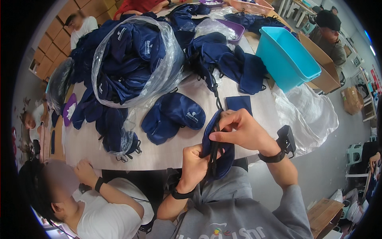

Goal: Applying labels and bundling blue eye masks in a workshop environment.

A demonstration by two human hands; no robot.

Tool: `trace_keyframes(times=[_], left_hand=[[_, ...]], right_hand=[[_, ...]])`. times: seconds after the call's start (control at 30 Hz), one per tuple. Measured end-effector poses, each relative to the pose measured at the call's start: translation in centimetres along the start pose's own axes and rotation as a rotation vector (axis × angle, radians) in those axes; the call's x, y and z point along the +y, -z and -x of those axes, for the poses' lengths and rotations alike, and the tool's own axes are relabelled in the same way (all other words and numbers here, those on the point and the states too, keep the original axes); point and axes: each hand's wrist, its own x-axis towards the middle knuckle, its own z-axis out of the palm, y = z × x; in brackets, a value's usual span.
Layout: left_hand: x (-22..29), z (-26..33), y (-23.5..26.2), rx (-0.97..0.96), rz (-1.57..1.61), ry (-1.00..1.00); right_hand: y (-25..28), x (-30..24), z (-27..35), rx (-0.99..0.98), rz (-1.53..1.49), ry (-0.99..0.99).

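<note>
Both hands (194, 165) (248, 129) hold an eye mask (226, 163) (blue).

Support: table (169, 155), pale wood-grain top. Directly on it, left of centre: open clear plastic bag (173, 49), packed with navy eye masks (131, 81). Near edge: small overlapping group of navy masks (181, 111), white print uppermost. Right of these: flat navy fabric rectangle (239, 103). Far side: purple basket (239, 28), beside loose navy masks (217, 49).

Navy mask (227, 162), black strap (213, 156), turquoise bin (274, 63).
</note>
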Motion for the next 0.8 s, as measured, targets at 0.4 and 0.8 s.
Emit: trace_keyframes(times=[0.4,0.8], left_hand=[[-0.5,0.3,0.6,-0.039,0.056,0.049],[-2.6,-1.1,2.0,-0.010,0.102,0.074]], right_hand=[[-2.1,4.4,1.4,0.030,-0.462,-0.173],[-2.1,7.2,2.6,0.229,-0.190,-0.100]])
